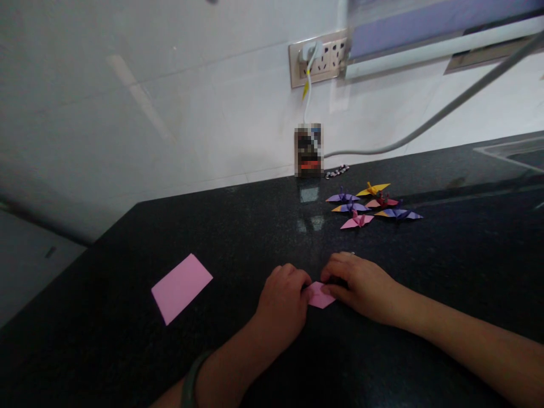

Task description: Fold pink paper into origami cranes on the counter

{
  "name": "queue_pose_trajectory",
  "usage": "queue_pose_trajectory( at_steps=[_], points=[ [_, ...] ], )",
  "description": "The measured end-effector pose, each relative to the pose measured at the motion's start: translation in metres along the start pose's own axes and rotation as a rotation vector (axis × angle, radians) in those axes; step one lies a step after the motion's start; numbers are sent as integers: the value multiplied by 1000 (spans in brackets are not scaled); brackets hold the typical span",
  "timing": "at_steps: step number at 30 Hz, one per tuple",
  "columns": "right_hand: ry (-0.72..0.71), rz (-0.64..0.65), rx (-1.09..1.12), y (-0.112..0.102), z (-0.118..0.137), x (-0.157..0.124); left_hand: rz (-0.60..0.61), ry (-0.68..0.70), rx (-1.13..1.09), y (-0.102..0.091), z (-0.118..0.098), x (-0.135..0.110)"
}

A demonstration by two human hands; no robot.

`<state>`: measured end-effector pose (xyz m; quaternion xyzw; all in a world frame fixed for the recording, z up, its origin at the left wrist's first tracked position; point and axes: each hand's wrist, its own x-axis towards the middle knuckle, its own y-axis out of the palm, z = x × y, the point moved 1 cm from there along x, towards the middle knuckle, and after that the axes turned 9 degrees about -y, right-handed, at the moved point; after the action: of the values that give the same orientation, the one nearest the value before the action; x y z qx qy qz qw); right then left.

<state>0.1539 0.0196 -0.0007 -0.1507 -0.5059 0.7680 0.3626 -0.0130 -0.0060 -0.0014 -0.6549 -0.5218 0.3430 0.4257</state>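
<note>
Between my two hands a small folded piece of pink origami paper (322, 297) lies on the black countertop (238, 232). My left hand (284, 297) has its fingers closed at the paper's left edge, the thumb and index finger pinching it there. From the other side my right hand (361, 286) grips the paper's upper right part with thumb and fingertips. Part of the paper is covered by the fingers. Off to the left, well apart from my hands, rests a pink paper rectangle (182, 289).
Several folded paper cranes (357, 220) in pink, purple, yellow and red stand behind my right hand. Near the wall are a small beaded strand (337, 171) and a pixelated object (309, 150). A grey cable (416, 133) runs rightward; a wall socket (318, 58) holds a white plug.
</note>
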Motion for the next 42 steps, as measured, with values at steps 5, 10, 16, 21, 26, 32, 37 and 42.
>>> queue_pose_trajectory(
  at_steps=[5,10,16,21,26,32,37,42],
  points=[
    [16,15,39,3,-1,0,52,65,-39,3,-3,-2],
    [31,17,87,4,-2,0,76,36,-85,1,-5,-6],
    [56,32,151,1,-3,-2,81,61,-66,-4,-7,-6],
    [-120,165,230,-8,-1,-4,77,94,-29,-10,-9,-4],
    [-183,113,233,-18,-1,-5,104,156,-61,-10,-5,-2],
    [-316,154,89,-15,3,-4,59,99,-113,-13,0,3],
    [-348,111,-60,1,8,1,8,199,34,-12,-2,5],
    [-338,62,-130,8,7,3,119,205,-2,-13,-6,-2]
  ],
)
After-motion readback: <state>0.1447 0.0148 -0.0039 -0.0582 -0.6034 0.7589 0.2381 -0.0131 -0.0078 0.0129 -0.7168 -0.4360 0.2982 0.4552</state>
